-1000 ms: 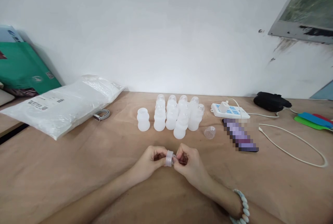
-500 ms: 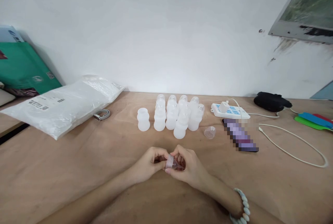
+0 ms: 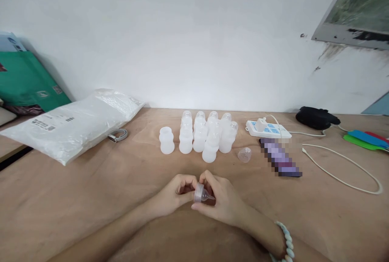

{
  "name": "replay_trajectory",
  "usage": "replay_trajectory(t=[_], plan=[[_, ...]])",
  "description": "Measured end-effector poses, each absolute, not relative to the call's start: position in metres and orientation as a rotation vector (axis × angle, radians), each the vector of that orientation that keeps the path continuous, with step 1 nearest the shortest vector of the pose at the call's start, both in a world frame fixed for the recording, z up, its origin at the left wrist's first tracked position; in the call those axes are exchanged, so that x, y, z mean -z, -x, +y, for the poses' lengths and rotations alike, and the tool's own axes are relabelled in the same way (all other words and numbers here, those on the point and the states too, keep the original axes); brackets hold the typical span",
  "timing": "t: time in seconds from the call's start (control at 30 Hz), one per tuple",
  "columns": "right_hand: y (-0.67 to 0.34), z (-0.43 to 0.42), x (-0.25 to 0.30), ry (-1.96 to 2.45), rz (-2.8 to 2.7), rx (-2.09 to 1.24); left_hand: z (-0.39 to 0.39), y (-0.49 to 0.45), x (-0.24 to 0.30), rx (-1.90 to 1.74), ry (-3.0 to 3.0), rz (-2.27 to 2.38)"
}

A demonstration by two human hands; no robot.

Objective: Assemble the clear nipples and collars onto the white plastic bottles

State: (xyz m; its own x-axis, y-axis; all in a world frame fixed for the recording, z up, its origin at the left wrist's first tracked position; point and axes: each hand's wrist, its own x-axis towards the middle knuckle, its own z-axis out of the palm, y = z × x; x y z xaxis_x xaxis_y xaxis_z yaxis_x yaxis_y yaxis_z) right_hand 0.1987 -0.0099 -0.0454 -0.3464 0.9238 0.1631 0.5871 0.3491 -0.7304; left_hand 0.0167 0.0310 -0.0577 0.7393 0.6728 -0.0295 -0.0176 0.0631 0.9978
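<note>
Between my two hands, above the near part of the table, is a clear bottle nipple in a ridged collar [image 3: 199, 193], its tip pointing right. My left hand [image 3: 174, 197] pinches the collar's left side with thumb and fingers. My right hand [image 3: 223, 199] is curled round the nipple, thumb and fingertips at the collar's edge. Beyond my hands stands an open white baby bottle [image 3: 167, 141] without a cap. Several capped baby bottles [image 3: 209, 148] stand in a cluster to its right. A clear dome cap [image 3: 244, 155] lies apart on the table.
A white plastic parcel [image 3: 75, 124] and a coiled grey strap [image 3: 118, 135] lie on the left. To the right are a power strip [image 3: 267, 129], a phone [image 3: 279, 158], a looped cable [image 3: 358, 162], a black pouch [image 3: 316, 118] and coloured flat pieces [image 3: 366, 140].
My right fingers have shifted slightly on the collar, showing more of the nipple and ring. The view has moved a little; the bottles stand where they were.
</note>
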Motion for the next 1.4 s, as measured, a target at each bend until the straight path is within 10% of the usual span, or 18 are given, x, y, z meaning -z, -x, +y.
replay_trajectory(t=[0.53, 0.87, 1.4], plan=[[-0.218, -0.006, 0.039, 0.883, -1.626, -1.508, 0.044, -0.002, 0.049, -0.464, -1.337, 0.493], [-0.270, 0.020, 0.038, 1.914, -2.194, 0.087, 0.044, -0.010, 0.055, -0.578, -2.131, 0.961], [-0.241, 0.038, 0.021, 1.146, -2.099, 0.145, 0.046, -0.010, 0.061, -0.706, -2.247, 1.217]])
